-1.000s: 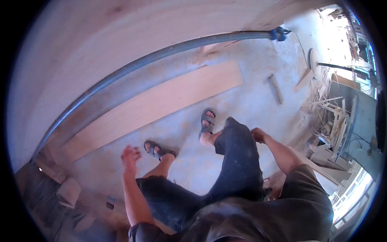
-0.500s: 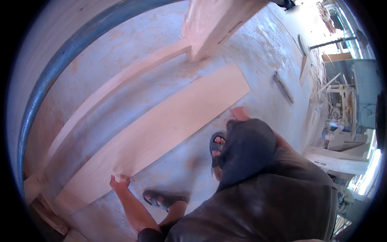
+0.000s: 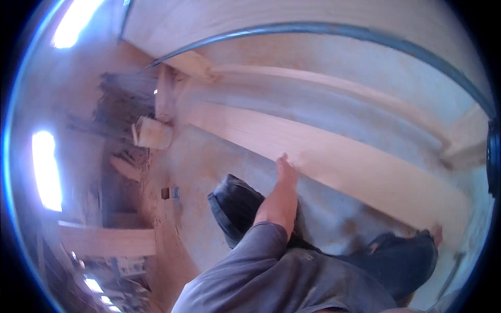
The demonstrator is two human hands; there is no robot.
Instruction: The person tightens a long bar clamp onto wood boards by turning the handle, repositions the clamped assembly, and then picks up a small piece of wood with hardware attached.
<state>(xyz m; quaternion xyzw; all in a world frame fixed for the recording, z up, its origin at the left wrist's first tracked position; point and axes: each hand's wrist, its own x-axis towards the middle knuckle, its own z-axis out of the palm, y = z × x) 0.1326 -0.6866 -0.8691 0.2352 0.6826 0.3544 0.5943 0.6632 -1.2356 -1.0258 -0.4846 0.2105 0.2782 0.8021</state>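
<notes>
Plank point(image 3: 334, 159) lay along the floor point(image 3: 203, 161), not yet raised, stretching to both sides of the left hand point(image 3: 286, 166) at its near edge; the right hand point(image 3: 437, 236) was partly hidden near one end. Whether either pinched it, I couldn't tell.

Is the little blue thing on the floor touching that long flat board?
Apart. The head view shows it: a wide stretch of grey floor lies between the little blue thing and the long board.

The board point(image 3: 360, 167) looks smooth, matt wood — the long bar point(image 3: 313, 28), glossy metal.
</notes>
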